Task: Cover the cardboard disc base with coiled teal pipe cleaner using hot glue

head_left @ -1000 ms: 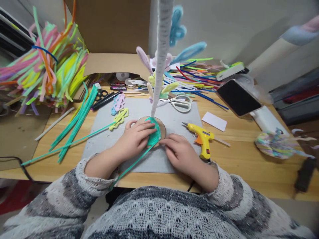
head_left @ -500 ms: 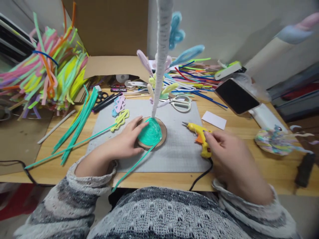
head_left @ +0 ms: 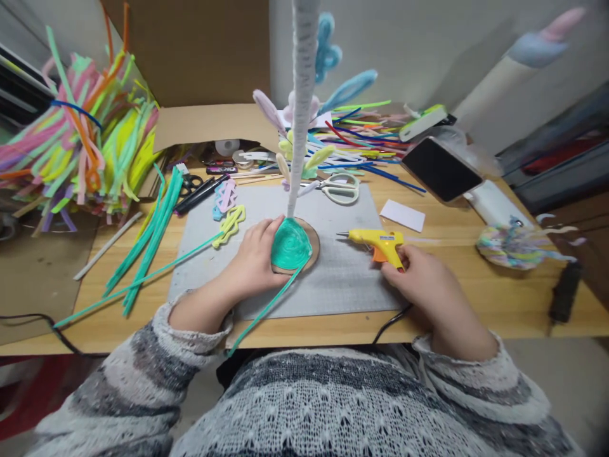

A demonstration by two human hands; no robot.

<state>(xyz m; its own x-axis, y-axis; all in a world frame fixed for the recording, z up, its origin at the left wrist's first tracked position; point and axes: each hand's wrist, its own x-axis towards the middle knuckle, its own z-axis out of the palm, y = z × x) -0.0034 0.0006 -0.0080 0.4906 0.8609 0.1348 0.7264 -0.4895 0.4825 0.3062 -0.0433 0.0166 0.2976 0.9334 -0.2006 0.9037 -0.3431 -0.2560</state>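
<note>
My left hand [head_left: 253, 257] grips the left edge of a round wooden base [head_left: 314, 244], its thumb at the front and its fingers at the back. A flat green pipe-cleaner coil [head_left: 291, 244] covers most of the base, and a loose green end trails from it toward the table's front edge. From the back of the base rises a white wrapped stem [head_left: 301, 114] with pastel loops around it. My right hand [head_left: 423, 276] is closed on the handle of a yellow glue gun [head_left: 380, 240], whose nozzle points left toward the base.
A grey mat [head_left: 342, 279] lies beneath the base. Green pipe cleaners [head_left: 155, 238] and a big colourful bundle [head_left: 90, 136] are at left. White-handled scissors [head_left: 340, 188] lie behind. A white card [head_left: 403, 215], a phone [head_left: 442, 168] and a pastel coil [head_left: 509, 244] are at right.
My left hand has closed around the base's edge from lying spread over it. The glue gun has turned more level, and my right hand now wraps its handle. The whole view has shifted slightly.
</note>
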